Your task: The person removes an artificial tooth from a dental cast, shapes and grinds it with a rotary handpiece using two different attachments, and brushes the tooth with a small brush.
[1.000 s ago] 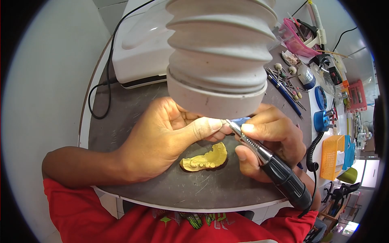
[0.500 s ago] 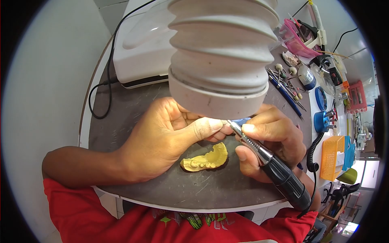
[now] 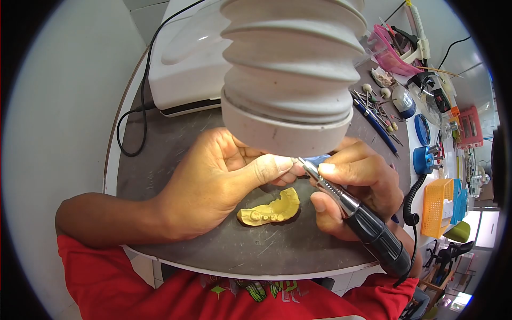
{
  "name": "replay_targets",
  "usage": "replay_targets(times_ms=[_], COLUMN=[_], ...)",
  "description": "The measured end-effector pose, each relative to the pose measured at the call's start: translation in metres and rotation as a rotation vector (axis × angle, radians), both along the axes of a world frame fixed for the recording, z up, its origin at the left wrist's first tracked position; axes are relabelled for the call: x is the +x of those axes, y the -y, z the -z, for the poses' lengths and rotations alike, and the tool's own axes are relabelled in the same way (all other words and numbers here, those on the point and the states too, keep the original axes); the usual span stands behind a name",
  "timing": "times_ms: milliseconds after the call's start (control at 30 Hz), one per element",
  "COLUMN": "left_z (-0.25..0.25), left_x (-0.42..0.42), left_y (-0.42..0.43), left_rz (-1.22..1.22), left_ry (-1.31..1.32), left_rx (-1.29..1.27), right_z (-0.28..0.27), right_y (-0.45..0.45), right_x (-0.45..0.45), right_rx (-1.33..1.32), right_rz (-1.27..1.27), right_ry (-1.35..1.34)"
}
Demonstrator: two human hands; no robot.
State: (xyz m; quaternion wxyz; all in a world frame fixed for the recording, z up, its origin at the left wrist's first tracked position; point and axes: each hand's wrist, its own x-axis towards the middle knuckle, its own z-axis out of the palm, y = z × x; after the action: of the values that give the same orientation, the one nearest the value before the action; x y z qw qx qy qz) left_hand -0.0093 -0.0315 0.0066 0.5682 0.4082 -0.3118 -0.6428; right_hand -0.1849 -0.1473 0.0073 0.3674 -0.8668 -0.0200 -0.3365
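My right hand (image 3: 360, 184) grips a rotary handpiece (image 3: 365, 224) with a black body and a silver nose that points up and left. Its tip meets the fingers of my left hand (image 3: 229, 178), just under the rim of a white ribbed hose (image 3: 290, 74). My left thumb and fingers are pinched together there; whatever small piece they hold is too hidden to name. Below the hands a yellow dental model (image 3: 270, 209), a partial arch with teeth, lies on the dark table (image 3: 186, 256). Something blue shows behind the handpiece nose.
A white machine (image 3: 186, 58) stands at the back left, with a black cable (image 3: 143, 101) beside it. Several burs (image 3: 376, 104) and blue pens (image 3: 376, 124) lie at the right. Beyond them are a pink basket (image 3: 392, 50), a small bottle (image 3: 404, 101) and an orange basket (image 3: 437, 208).
Hardly anything differs. The handpiece has shifted very slightly, while both hands keep their places and the dental model stays put.
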Motion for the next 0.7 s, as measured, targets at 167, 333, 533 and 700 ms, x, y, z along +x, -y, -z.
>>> replay_targets(times_ms=[167,333,533,700], left_z=[-0.0007,0.0023,0.0031,-0.0009], left_x=[0.0002,-0.0002,0.0000,-0.0009], left_y=[0.0000,0.0010,0.0009,-0.0005], left_rz=[0.001,0.002,0.006,-0.015], left_ry=[0.006,0.013,-0.002,-0.014], left_rx=[0.004,-0.043,-0.039,0.001], right_z=[0.0012,0.0032,0.0004,0.0017], right_y=[0.0000,-0.0012,-0.0023,0.0010], right_x=[0.0000,-0.0027,-0.0027,0.0003], right_rx=[-0.011,0.001,0.011,-0.032], right_rz=[0.011,0.054,0.067,-0.002], right_ry=[0.013,0.008,-0.015,0.035])
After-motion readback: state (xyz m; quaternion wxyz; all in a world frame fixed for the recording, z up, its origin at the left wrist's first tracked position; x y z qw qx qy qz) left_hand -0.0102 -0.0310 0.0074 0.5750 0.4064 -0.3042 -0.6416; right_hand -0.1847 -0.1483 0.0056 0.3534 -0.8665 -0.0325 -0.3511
